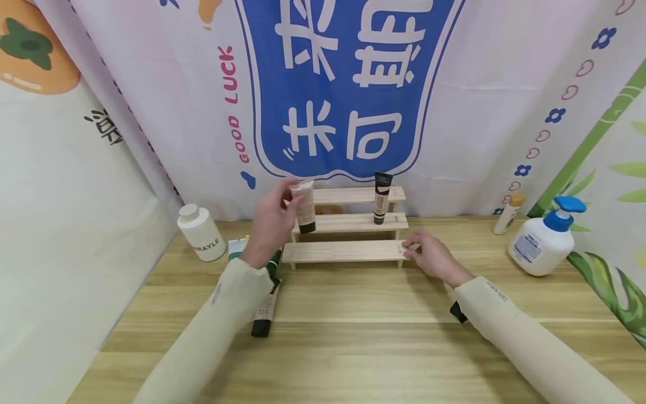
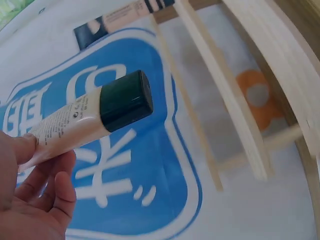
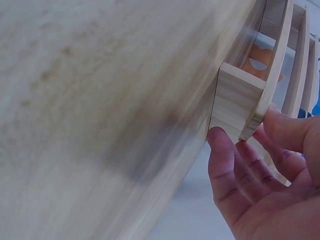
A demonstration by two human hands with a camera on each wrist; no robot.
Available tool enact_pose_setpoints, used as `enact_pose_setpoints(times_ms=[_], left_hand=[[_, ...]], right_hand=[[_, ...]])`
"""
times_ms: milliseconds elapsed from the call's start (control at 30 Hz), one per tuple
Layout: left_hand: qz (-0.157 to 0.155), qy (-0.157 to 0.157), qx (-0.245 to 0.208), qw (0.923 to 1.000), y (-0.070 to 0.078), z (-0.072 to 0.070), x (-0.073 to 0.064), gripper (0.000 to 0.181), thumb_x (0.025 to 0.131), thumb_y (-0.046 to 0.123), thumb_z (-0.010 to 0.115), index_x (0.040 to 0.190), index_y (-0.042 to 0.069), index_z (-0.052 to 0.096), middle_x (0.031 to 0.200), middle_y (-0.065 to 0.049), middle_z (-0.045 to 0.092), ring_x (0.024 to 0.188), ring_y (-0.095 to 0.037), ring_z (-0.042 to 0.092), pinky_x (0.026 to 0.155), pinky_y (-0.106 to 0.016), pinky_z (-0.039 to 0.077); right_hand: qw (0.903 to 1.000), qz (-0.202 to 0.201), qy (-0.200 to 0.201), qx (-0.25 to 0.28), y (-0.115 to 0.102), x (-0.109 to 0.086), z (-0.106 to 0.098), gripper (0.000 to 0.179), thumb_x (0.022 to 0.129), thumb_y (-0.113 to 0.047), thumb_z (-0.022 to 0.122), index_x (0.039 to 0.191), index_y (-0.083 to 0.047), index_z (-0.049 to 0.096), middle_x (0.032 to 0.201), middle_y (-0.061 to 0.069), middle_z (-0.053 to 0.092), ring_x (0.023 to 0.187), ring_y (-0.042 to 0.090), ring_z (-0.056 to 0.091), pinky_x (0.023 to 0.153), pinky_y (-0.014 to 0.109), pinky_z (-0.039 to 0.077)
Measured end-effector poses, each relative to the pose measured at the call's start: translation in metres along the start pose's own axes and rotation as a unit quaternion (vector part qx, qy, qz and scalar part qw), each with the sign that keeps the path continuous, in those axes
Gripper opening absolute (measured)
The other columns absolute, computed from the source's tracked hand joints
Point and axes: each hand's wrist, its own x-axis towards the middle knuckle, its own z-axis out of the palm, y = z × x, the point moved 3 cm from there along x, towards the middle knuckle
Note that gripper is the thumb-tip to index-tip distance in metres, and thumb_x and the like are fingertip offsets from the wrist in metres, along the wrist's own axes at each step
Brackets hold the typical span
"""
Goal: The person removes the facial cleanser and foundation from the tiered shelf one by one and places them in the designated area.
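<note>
I held the beige tube (image 1: 305, 206) in my left hand (image 1: 270, 224), fingers curled round its body, dark cap down, just over the middle step of the wooden stepped rack (image 1: 348, 224). My right hand (image 1: 429, 255) steadied the rack, fingertips pinching the right end of its lowest step. Another tube (image 1: 382, 197) already stood on that middle step (toward the right). By my reckoning this was the placing step: the next move called for lowering the cap squarely onto the step and loosening my grip only once it stood. More tubes (image 1: 267, 306) lay on the table (image 1: 353, 331) under my left sleeve.
</note>
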Motion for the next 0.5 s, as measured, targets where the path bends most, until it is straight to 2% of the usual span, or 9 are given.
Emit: enact_pose_setpoints(times_ms=[133, 200, 333, 500], left_hand=[[0.020, -0.002, 0.015, 0.9997, -0.004, -0.019, -0.014, 0.028, 0.092, 0.008, 0.061, 0.119, 0.005, 0.056, 0.086, -0.004, 0.057, 0.074, -0.016, 0.051, 0.065, -0.030, 0.047], [0.020, -0.011, 0.029, 0.9993, -0.008, -0.027, -0.023, 0.030, 0.091, 0.007, 0.062, 0.120, 0.004, 0.056, 0.088, -0.003, 0.057, 0.075, -0.015, 0.051, 0.065, -0.030, 0.047], [-0.001, -0.026, 0.060, 0.9979, -0.015, -0.040, -0.042, 0.031, 0.091, 0.008, 0.063, 0.120, 0.005, 0.056, 0.088, -0.003, 0.057, 0.072, -0.014, 0.050, 0.062, -0.030, 0.046], [-0.052, -0.048, 0.087, 0.9937, -0.027, -0.063, -0.067, 0.035, 0.090, 0.007, 0.064, 0.123, 0.004, 0.053, 0.083, -0.005, 0.058, 0.065, -0.015, 0.048, 0.055, -0.028, 0.041]], right_hand=[[1.0000, -0.005, 0.003, -0.003, 0.000, 0.000, 0.000, 0.020, 0.088, -0.008, 0.067, 0.106, 0.002, 0.066, 0.107, 0.012, 0.056, 0.086, 0.025, 0.059, 0.074, 0.039, 0.051], [0.9999, -0.009, 0.003, -0.004, 0.000, 0.000, 0.000, 0.020, 0.088, -0.008, 0.067, 0.106, 0.002, 0.066, 0.107, 0.012, 0.055, 0.086, 0.025, 0.059, 0.073, 0.039, 0.051], [0.9999, -0.012, 0.005, -0.006, 0.000, -0.001, -0.002, 0.020, 0.088, -0.008, 0.067, 0.105, 0.002, 0.066, 0.107, 0.013, 0.055, 0.085, 0.025, 0.059, 0.073, 0.040, 0.051], [0.9999, -0.016, 0.002, -0.003, 0.000, 0.000, -0.002, 0.020, 0.088, -0.007, 0.067, 0.105, 0.002, 0.066, 0.108, 0.014, 0.055, 0.085, 0.026, 0.059, 0.074, 0.040, 0.051]])
